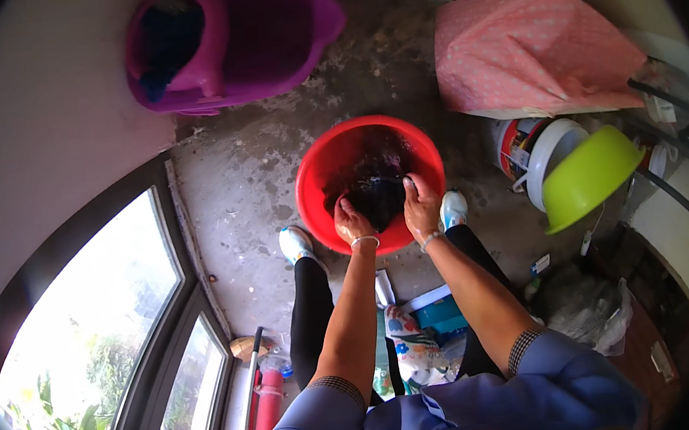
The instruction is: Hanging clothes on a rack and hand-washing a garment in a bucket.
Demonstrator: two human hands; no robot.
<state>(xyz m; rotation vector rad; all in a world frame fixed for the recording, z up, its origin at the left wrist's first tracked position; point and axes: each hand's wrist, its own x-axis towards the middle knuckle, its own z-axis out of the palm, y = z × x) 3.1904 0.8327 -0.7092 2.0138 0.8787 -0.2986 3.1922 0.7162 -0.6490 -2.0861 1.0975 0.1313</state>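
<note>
A round red basin [307,177] stands on the floor between my feet. Dark wet cloth [378,203] lies in it, and a little water glints around the folds. My left hand [352,221] is closed on the cloth at its left side, inside the near part of the basin. On the opposite side my right hand [421,207] grips the same cloth, thumb uppermost. The cloth stretches between both hands. Its lower part merges with the dark contents, so its kind cannot be made out.
A purple tub [287,70] stands at the far left. Pink dotted fabric [529,53] covers something boxy at the far right. Nearer on the right, a lime-green basin [593,180] leans against white buckets [552,155]. A window [96,325] lines the left; a red cylinder [267,399] stands below it.
</note>
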